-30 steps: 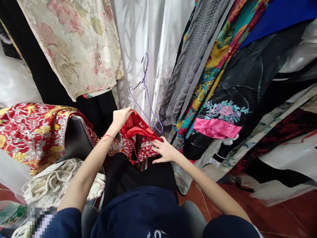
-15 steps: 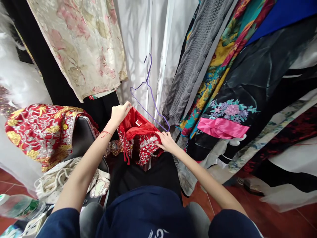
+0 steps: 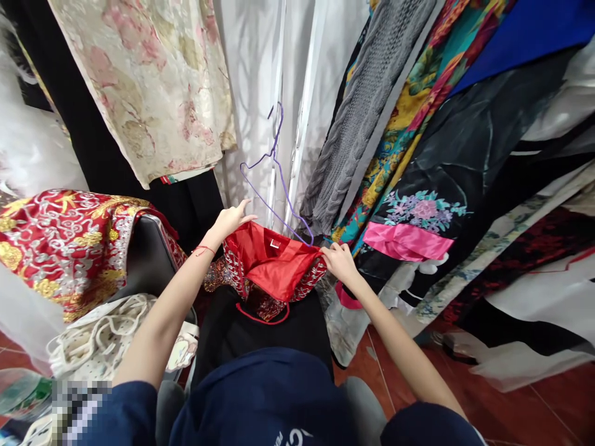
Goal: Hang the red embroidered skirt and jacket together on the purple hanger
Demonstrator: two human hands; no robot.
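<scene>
A red garment (image 3: 272, 260) with a shiny satin lining, silver-patterned outer cloth and a small white label is spread above my lap. At its upper left corner, my left hand (image 3: 231, 221) is closed on the cloth, with thumb and forefinger showing above the edge. My right hand (image 3: 341, 263) pinches the opposite upper corner. From the lower front of the garment hangs a red cord (image 3: 263, 320) in a loop. Just behind the top edge, a purple wire hanger (image 3: 274, 155) hangs against white curtain cloth, its lower right end close to the garment.
To the left, a red cloth with gold and silver embroidery (image 3: 88, 241) drapes over a black chair back. A cream drawstring bag (image 3: 100, 337) and a plastic bottle (image 3: 23, 393) lie below it. Hanging clothes, including a grey cable knit (image 3: 367, 124) and a black embroidered garment (image 3: 418, 204), crowd the right.
My hands have moved apart and the garment is stretched wider, showing more satin lining. My right hand has shifted right, and the red cord now hangs as a loop.
</scene>
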